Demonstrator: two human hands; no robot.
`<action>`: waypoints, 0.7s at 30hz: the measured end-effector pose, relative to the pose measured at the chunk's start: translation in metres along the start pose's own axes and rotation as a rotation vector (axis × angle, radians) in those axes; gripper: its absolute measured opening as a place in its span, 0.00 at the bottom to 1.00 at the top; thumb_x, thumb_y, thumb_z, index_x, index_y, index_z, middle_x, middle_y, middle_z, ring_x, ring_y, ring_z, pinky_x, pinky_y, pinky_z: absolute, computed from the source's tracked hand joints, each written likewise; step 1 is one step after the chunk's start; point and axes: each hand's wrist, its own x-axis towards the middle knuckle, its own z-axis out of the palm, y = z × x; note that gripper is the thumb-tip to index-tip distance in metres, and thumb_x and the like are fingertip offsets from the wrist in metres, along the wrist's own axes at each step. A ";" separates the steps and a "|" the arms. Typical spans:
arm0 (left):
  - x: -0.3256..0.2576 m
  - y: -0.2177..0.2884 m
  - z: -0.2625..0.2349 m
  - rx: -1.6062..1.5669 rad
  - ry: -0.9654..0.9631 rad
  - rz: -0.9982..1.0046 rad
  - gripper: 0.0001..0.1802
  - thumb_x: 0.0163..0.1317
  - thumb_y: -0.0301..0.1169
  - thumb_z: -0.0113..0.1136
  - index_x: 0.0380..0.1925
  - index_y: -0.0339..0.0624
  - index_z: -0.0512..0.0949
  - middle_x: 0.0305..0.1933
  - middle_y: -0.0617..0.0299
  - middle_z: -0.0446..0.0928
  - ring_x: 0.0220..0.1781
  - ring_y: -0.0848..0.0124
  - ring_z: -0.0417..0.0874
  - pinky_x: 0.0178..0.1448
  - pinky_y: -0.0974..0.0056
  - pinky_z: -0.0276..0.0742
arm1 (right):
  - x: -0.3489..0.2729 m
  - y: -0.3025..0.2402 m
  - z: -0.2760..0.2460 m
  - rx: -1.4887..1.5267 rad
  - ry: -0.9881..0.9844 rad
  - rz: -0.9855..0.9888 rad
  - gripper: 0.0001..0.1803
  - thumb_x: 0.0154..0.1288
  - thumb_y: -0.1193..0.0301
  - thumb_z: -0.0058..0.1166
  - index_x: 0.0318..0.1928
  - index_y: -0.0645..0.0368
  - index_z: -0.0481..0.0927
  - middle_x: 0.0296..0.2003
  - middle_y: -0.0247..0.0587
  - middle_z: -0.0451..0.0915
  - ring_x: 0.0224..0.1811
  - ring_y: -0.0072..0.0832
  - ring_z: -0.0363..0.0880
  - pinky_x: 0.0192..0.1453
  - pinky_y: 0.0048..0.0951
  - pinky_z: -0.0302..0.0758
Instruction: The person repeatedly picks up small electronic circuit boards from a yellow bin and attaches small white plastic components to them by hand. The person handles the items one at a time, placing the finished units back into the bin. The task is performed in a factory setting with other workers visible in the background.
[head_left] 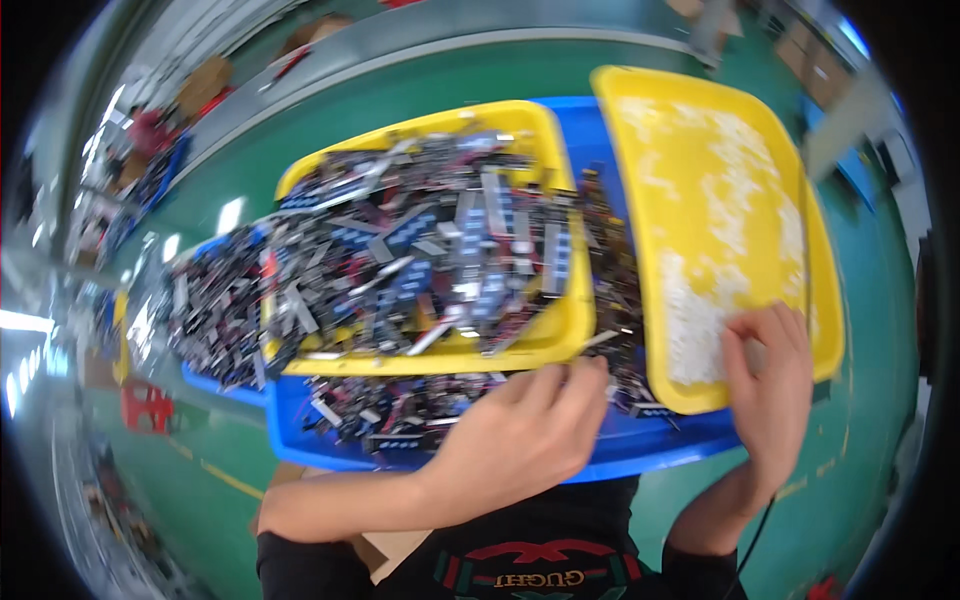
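Note:
My left hand (pixel 530 425) is over the front of the blue tray (pixel 330 455), its fingers pinched together by the near edge of a yellow tray (pixel 555 350). A thin pale strip (pixel 600 339) shows just beyond the fingertips; whether it is held I cannot tell. That yellow tray is heaped with small black and silver parts (pixel 410 240). At the right my right hand (pixel 775 375) hangs over a second yellow tray (pixel 625 110), thumb and fingers curled together beside a pile of tiny white pieces (pixel 695 320). Anything in that pinch is hidden.
More dark parts (pixel 220 310) are heaped at the left, and others (pixel 390 405) lie in the blue tray beneath. A thin black cord (pixel 760 535) runs by my right wrist. A red stool (pixel 147 408) stands on the green floor (pixel 390 85) to the left.

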 end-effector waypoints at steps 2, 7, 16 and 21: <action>-0.003 -0.001 -0.004 0.002 -0.005 -0.029 0.11 0.47 0.30 0.58 0.30 0.34 0.79 0.36 0.60 0.71 0.30 0.72 0.74 0.30 0.71 0.73 | -0.005 0.002 0.002 0.079 0.014 0.044 0.08 0.54 0.80 0.56 0.37 0.65 0.77 0.30 0.48 0.72 0.37 0.45 0.71 0.44 0.39 0.68; -0.012 0.006 -0.002 -0.147 0.162 -0.042 0.09 0.47 0.30 0.58 0.25 0.35 0.76 0.33 0.58 0.69 0.29 0.70 0.73 0.29 0.69 0.73 | -0.012 0.008 -0.002 0.093 -0.077 0.007 0.12 0.54 0.83 0.50 0.41 0.66 0.75 0.34 0.47 0.70 0.40 0.42 0.70 0.47 0.37 0.67; -0.033 -0.002 -0.013 -0.900 0.383 -0.332 0.10 0.55 0.24 0.65 0.39 0.39 0.78 0.40 0.58 0.74 0.40 0.66 0.79 0.33 0.63 0.77 | -0.010 0.025 -0.001 0.178 -0.094 0.034 0.14 0.57 0.86 0.48 0.45 0.65 0.74 0.35 0.37 0.68 0.37 0.26 0.64 0.44 0.26 0.64; -0.041 -0.014 -0.031 -1.341 0.384 -0.436 0.12 0.55 0.23 0.69 0.39 0.40 0.80 0.44 0.56 0.79 0.46 0.66 0.80 0.41 0.65 0.75 | -0.009 0.028 0.000 0.206 0.072 -0.091 0.11 0.65 0.84 0.46 0.47 0.66 0.74 0.37 0.37 0.68 0.37 0.23 0.65 0.42 0.23 0.64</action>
